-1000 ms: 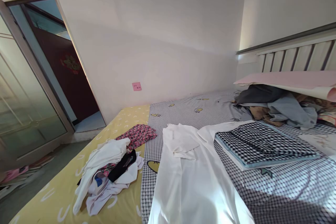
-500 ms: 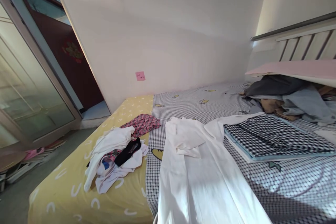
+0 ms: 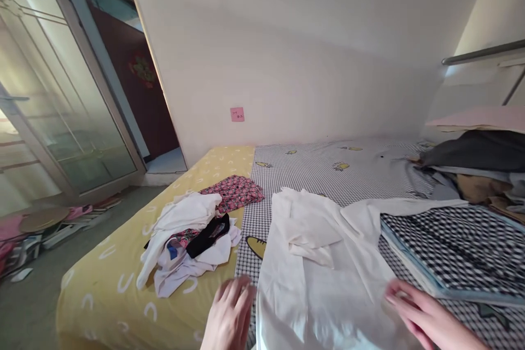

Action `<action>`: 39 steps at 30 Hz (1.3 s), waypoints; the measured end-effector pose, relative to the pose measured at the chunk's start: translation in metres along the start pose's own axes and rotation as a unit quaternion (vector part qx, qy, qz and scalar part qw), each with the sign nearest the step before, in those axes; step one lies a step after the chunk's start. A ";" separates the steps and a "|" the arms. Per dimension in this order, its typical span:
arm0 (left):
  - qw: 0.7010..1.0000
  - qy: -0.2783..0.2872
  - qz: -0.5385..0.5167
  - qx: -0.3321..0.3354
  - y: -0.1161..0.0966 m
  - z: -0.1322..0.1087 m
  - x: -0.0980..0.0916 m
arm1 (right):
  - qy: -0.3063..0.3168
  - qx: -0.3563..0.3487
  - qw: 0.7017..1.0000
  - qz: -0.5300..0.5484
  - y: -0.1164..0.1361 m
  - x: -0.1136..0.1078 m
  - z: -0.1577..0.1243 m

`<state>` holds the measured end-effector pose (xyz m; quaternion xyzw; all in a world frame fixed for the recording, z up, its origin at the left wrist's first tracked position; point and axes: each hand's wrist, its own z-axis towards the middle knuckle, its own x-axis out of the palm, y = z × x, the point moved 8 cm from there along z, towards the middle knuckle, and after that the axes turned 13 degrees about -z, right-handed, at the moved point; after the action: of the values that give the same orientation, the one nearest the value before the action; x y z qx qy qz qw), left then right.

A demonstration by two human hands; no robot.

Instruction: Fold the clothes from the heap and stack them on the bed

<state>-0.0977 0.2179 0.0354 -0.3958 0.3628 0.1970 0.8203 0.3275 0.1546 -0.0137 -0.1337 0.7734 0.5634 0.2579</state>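
Toward the bed's near edge, the left hand and right hand had just come in, flanking the white top. Left looked loose and empty; I couldn't tell if right pinched it. A glass door stood leftmost, then a clothes heap, then folded checked cloth.

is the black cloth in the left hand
No, the black cloth lies on the clothes pile, apart from the left hand.
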 end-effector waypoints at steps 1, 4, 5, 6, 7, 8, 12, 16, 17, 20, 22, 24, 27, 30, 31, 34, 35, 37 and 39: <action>0.998 -0.029 0.048 0.023 0.002 0.021 0.001 | 0.021 -0.036 0.999 0.014 0.033 0.006 0.016; 0.985 -0.068 0.155 -0.045 0.037 0.061 0.010 | 0.024 -0.101 0.993 0.049 0.123 0.022 0.058; 0.979 -0.066 0.176 -0.073 0.051 0.065 0.015 | 0.022 -0.104 0.993 0.057 0.145 0.027 0.071; 0.976 -0.064 0.192 -0.084 0.063 0.065 0.020 | 0.020 -0.091 0.994 0.055 0.160 0.033 0.086; 0.973 -0.066 0.205 -0.088 0.072 0.062 0.024 | 0.011 -0.077 0.996 0.049 0.173 0.037 0.102; 0.970 -0.073 0.218 -0.082 0.078 0.058 0.027 | 0.001 -0.066 0.997 0.038 0.183 0.041 0.119; 0.956 -0.113 0.264 -0.066 0.082 0.045 0.032 | -0.021 -0.030 0.999 -0.006 0.208 0.055 0.191; 0.947 -0.128 0.288 -0.069 0.076 0.047 0.032 | -0.030 0.004 0.998 -0.057 0.218 0.072 0.250; 0.945 -0.129 0.291 -0.073 0.075 0.048 0.032 | -0.030 0.010 0.997 -0.071 0.218 0.077 0.261; 0.945 -0.125 0.290 -0.087 0.074 0.049 0.032 | -0.023 0.014 0.994 -0.107 0.218 0.093 0.283; 0.948 -0.121 0.281 -0.092 0.073 0.050 0.032 | -0.022 0.007 0.992 -0.123 0.218 0.100 0.292; 0.949 -0.121 0.275 -0.095 0.072 0.049 0.031 | -0.027 -0.005 0.991 -0.132 0.220 0.104 0.296; 0.947 -0.125 0.279 -0.100 0.070 0.049 0.031 | -0.033 -0.025 0.990 -0.132 0.224 0.104 0.298; 0.947 -0.122 0.277 -0.109 0.071 0.050 0.032 | -0.042 -0.044 0.989 -0.135 0.230 0.098 0.291; 0.947 -0.119 0.276 -0.113 0.072 0.050 0.032 | -0.056 -0.051 0.988 -0.137 0.233 0.094 0.285; 0.947 -0.113 0.279 -0.114 0.071 0.052 0.031 | -0.120 -0.077 0.980 -0.138 0.239 0.076 0.251; 0.948 -0.111 0.277 -0.111 0.069 0.052 0.029 | -0.142 -0.100 0.977 -0.123 0.241 0.071 0.231; 0.953 -0.102 0.264 -0.109 0.065 0.054 0.025 | -0.161 -0.163 0.972 -0.056 0.239 0.066 0.180; 0.959 -0.087 0.244 -0.119 0.060 0.057 0.020 | -0.116 -0.212 0.969 0.042 0.225 0.070 0.121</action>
<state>-0.0965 0.3005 0.0144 -0.3712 0.3495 0.4662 0.7230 0.1870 0.3485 0.1004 -0.0862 0.6057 0.7368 0.2878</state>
